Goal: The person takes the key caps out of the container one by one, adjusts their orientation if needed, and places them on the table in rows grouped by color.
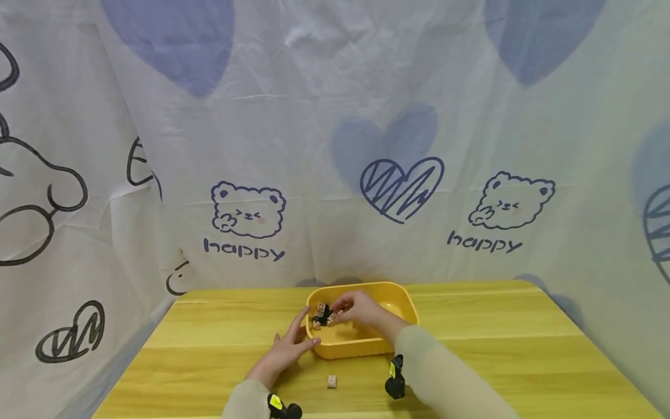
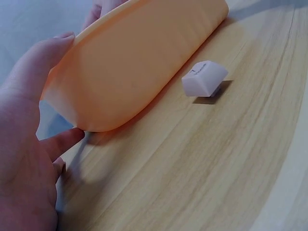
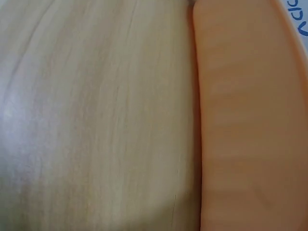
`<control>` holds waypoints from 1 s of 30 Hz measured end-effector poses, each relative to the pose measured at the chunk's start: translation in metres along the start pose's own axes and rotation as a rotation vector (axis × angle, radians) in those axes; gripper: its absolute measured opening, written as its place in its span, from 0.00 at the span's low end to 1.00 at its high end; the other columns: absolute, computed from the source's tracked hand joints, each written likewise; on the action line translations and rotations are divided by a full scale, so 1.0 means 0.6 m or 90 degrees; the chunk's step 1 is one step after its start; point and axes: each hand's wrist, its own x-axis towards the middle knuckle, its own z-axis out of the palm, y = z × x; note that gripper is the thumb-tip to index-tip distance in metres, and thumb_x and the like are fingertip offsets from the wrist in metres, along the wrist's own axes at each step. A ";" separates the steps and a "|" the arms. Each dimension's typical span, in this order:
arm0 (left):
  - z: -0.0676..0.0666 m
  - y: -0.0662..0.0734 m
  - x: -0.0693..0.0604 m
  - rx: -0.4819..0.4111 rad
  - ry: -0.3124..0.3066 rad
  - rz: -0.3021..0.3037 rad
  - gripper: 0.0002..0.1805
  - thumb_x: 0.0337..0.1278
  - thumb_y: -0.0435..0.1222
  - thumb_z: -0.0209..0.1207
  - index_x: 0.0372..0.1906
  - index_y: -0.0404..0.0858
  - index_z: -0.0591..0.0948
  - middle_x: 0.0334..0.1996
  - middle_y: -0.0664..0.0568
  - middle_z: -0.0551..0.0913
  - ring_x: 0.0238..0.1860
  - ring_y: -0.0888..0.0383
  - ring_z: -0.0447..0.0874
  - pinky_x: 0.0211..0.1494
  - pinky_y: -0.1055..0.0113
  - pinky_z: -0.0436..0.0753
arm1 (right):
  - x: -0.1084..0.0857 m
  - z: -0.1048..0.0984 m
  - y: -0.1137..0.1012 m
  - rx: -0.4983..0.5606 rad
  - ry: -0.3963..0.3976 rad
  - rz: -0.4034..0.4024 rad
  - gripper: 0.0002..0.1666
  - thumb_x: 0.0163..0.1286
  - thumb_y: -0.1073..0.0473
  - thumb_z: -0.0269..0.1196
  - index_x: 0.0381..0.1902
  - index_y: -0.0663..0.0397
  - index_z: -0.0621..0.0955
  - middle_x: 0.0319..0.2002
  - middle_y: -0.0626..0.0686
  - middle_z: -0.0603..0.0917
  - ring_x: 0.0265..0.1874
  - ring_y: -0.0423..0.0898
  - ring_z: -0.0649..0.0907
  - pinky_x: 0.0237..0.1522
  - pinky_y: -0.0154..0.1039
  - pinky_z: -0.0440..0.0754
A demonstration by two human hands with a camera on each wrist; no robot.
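Observation:
A yellow plastic bin (image 1: 356, 349) stands near the back of the table. My left hand (image 1: 282, 352) holds its left end, thumb on the front rim and the other fingers spread along the outer wall. In the left wrist view that thumb (image 2: 55, 48) presses the rim. My right hand (image 1: 361, 308) reaches into the bin, its fingertips at small beige keycaps (image 1: 316, 324) and black pieces (image 1: 323, 317) in the left end. Whether it pinches one is too small to tell. A single pale keycap (image 2: 204, 78) lies on the table in front of the bin.
The wooden table (image 1: 220, 326) runs up to a printed cloth (image 1: 324, 244) hanging right behind the bin. Another cloth panel (image 1: 104, 233) hangs at the left. In the right wrist view the bin's outer wall (image 3: 250, 120) rises beside the tabletop (image 3: 96, 120).

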 end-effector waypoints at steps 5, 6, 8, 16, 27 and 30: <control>0.001 0.002 -0.002 -0.007 0.004 -0.001 0.44 0.63 0.47 0.61 0.78 0.52 0.51 0.68 0.31 0.65 0.69 0.28 0.53 0.67 0.34 0.23 | 0.002 0.009 0.008 -0.020 -0.032 0.019 0.15 0.56 0.70 0.71 0.43 0.67 0.85 0.33 0.55 0.86 0.31 0.40 0.80 0.35 0.33 0.80; 0.001 0.003 -0.003 -0.006 0.004 0.001 0.44 0.63 0.47 0.61 0.78 0.52 0.51 0.67 0.31 0.65 0.69 0.29 0.55 0.67 0.34 0.23 | 0.002 0.010 0.009 -0.027 -0.040 0.025 0.15 0.56 0.69 0.72 0.43 0.66 0.85 0.34 0.54 0.86 0.31 0.40 0.80 0.35 0.33 0.80; 0.001 0.003 -0.003 -0.006 0.004 0.005 0.44 0.63 0.47 0.62 0.78 0.51 0.51 0.67 0.31 0.66 0.69 0.29 0.56 0.67 0.34 0.23 | 0.002 0.013 0.011 -0.042 -0.057 0.036 0.16 0.57 0.68 0.72 0.45 0.65 0.85 0.33 0.52 0.85 0.31 0.40 0.80 0.36 0.33 0.80; 0.001 0.005 -0.007 -0.004 0.001 0.006 0.44 0.63 0.46 0.62 0.78 0.49 0.50 0.67 0.30 0.66 0.68 0.28 0.56 0.67 0.33 0.24 | 0.003 0.017 0.015 -0.066 -0.102 0.035 0.24 0.59 0.68 0.70 0.54 0.66 0.81 0.30 0.49 0.83 0.26 0.39 0.76 0.27 0.30 0.74; 0.001 0.003 -0.005 0.009 0.003 0.017 0.44 0.64 0.47 0.61 0.78 0.50 0.50 0.66 0.30 0.66 0.69 0.34 0.61 0.67 0.33 0.25 | 0.005 0.020 0.019 -0.095 -0.117 0.031 0.13 0.59 0.70 0.70 0.44 0.62 0.85 0.28 0.46 0.80 0.28 0.40 0.75 0.30 0.31 0.75; 0.001 0.001 -0.004 0.009 0.002 0.017 0.44 0.64 0.47 0.61 0.78 0.51 0.50 0.66 0.30 0.66 0.69 0.35 0.61 0.67 0.33 0.25 | 0.003 0.021 0.019 -0.102 -0.115 0.044 0.10 0.59 0.69 0.70 0.41 0.60 0.86 0.29 0.46 0.81 0.29 0.40 0.75 0.33 0.32 0.77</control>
